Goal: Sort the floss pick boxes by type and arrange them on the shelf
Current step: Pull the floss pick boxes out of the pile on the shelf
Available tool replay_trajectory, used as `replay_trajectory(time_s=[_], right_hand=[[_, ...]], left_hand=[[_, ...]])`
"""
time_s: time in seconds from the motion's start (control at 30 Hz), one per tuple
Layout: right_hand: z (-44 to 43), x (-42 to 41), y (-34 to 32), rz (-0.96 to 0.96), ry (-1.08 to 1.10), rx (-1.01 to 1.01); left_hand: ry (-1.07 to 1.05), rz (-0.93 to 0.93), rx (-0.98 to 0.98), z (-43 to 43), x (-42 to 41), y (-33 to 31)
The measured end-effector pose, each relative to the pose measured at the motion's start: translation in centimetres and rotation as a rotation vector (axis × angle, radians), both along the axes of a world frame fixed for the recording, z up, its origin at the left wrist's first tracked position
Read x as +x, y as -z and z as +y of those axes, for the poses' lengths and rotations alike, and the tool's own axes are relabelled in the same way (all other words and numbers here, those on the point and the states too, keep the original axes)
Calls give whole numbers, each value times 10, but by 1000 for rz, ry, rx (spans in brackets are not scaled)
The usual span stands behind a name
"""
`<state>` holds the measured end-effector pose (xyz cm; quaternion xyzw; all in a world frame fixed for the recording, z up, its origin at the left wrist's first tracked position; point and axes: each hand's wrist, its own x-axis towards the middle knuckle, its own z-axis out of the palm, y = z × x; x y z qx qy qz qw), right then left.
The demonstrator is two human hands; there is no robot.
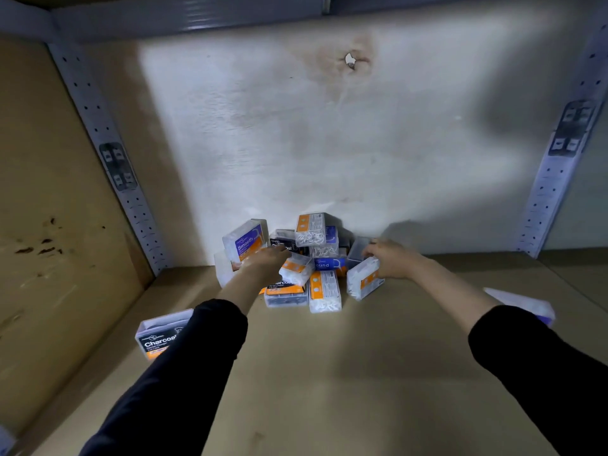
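Observation:
A heap of several clear floss pick boxes (324, 258) lies against the back wall of the shelf (329, 373). A purple "Smooth" box (246, 240) leans at the heap's left. My left hand (266, 260) reaches into the heap's left side, its fingers over a black box; whether it grips one is hidden. My right hand (391, 258) holds a clear box of white picks with an orange label (363, 281) at the heap's right. A black "Charcoal" box (161, 335) stands alone at the front left. A purple-edged box (526, 306) lies at the right, partly behind my sleeve.
Perforated metal uprights (108, 149) frame the bay on both sides, and a brown side panel (39, 225) closes the left. The wall at the back has a stained hole (351, 60). Bare brown shelf board stretches in front of the heap.

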<state>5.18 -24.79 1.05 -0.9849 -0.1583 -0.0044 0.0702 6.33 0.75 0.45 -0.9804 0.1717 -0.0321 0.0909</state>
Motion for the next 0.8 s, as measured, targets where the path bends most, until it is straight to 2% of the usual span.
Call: replay_trajectory(time_s=[0.13, 0.37, 0.57, 0.8], right_hand=[[8, 8, 8, 24, -51, -90], [19, 17, 16, 113, -91, -151], [17, 14, 12, 82, -116, -183], [12, 14, 10, 90, 86, -133]], left_hand=[[36, 35, 58, -4, 8, 9], [57, 59, 41, -6, 19, 15], [172, 16, 218, -3, 14, 13], [238, -17, 199, -4, 6, 9]])
